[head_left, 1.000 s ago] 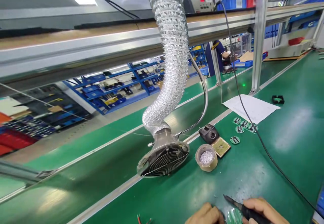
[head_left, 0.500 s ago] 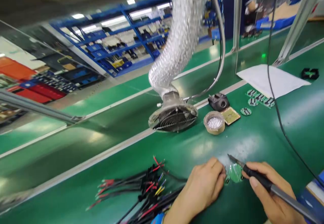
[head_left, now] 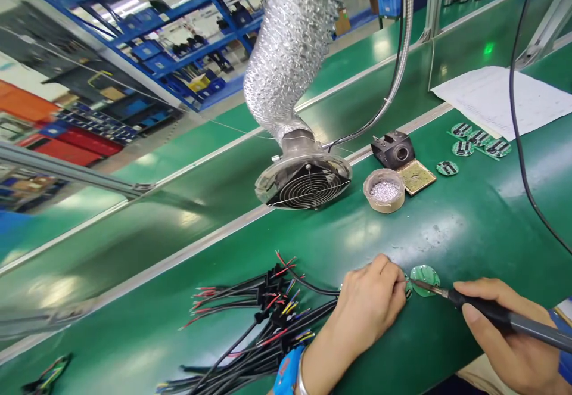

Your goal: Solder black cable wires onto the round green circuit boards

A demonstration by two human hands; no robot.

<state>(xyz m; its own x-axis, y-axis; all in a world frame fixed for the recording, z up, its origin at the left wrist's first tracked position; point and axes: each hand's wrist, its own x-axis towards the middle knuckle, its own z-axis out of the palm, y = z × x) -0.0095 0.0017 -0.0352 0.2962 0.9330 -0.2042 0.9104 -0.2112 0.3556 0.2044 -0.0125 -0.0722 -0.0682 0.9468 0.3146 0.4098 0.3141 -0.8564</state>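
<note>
My right hand grips a soldering iron by its dark handle. The iron's tip points left, over the lower part of a round green circuit board and close to my left fingertips. My left hand is closed, with a black cable running into it from the left and a bit of red wire showing at the fingertips. Beside those fingers sits a second, small board, partly covered by them. A pile of black cables with stripped coloured ends lies left of my left wrist.
Over the bench hangs a fume extractor hood on a silver duct. Behind the boards stand a tub of solder bits, a sponge tray and an iron holder. Farther right are round boards, paper and a hanging cord.
The soldering iron's tip has come down from above the boards to beside my left fingertips. My left hand stays closed by the small board. The whole view has shifted somewhat.
</note>
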